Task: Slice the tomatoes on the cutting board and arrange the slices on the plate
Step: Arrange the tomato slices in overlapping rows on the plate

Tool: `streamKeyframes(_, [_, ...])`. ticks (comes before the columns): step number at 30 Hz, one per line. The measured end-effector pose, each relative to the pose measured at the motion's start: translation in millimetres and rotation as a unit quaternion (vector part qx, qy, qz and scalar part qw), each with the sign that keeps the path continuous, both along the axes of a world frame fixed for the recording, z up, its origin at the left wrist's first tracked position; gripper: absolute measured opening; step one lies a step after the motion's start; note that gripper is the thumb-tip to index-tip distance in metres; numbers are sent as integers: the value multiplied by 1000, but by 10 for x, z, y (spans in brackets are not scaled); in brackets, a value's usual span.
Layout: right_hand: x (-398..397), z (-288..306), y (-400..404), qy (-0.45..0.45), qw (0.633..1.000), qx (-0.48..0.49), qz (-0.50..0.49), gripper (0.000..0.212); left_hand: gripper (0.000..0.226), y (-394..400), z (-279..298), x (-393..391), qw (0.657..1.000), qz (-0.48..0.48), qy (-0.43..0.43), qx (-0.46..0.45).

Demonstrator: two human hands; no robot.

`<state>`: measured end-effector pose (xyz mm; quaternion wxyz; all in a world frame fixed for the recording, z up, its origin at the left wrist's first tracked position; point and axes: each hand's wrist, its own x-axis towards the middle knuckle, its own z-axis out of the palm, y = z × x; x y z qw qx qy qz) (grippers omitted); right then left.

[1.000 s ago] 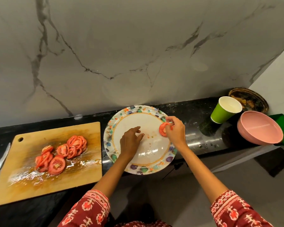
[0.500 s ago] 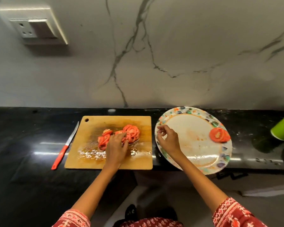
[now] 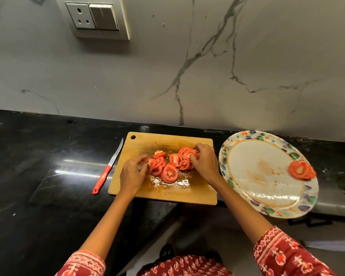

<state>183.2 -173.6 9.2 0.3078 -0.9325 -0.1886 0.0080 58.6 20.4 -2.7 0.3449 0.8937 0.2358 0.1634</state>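
I see red tomato slices (image 3: 168,163) on a tan wooden cutting board (image 3: 197,191). The plate (image 3: 267,211) is white with an orange ring and a multicoloured speckled rim. The knife (image 3: 107,168) has a red handle. The counter (image 3: 38,176) is glossy black, the wall (image 3: 247,56) grey-veined white marble, my sleeves (image 3: 283,253) red with white print.

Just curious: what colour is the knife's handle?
Red, on the knife left of the cutting board; head view.

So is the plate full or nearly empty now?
Nearly empty: the plate holds only a few overlapping tomato slices near its right rim; the rest shows bare.
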Motion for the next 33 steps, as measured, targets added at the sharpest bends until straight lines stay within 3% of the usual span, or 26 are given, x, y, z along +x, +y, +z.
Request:
streamKeyframes(3, [-169, 73, 94, 22, 996, 19, 90, 19, 26, 45, -11, -52, 1000, -10, -11, -10])
streamKeyframes(5, [-329, 50, 171, 60, 991, -22, 120, 23, 27, 75, -41, -92, 1000, -13, -9, -19])
streamKeyframes(9, [-584, -72, 277, 36, 991, -115, 62, 40, 27, 78, -76, -171, 999, -21, -4, -47])
streamKeyframes(13, [-636, -45, 353, 45, 993, -107, 33, 38, 26, -21, -76, -229, 997, -42, -20, -56])
streamKeyframes(16, [-628, -8, 346, 136, 990, -35, 14, 17, 26, -55, -82, -259, 996, -52, -33, -71])
streamKeyframes(20, [-555, 54, 252, 244, 966, 84, 28, 15, 29, -90, -51, -274, 992, -56, -44, -104])
streamKeyframes(26, [-474, 296, 246, 344, 913, 212, 57, 16, 29, -132, -14, -250, 968, -64, -43, -240])
streamKeyframes(30, [-489, 407, 344, 411, 881, 217, 89, 10, 23, -123, 26, -255, 956, -53, -63, -282])
streamKeyframes(33, [-497, 416, 410, 407, 885, 206, 88, 19, 16, -91, 59, -262, 951, -44, -68, -298])
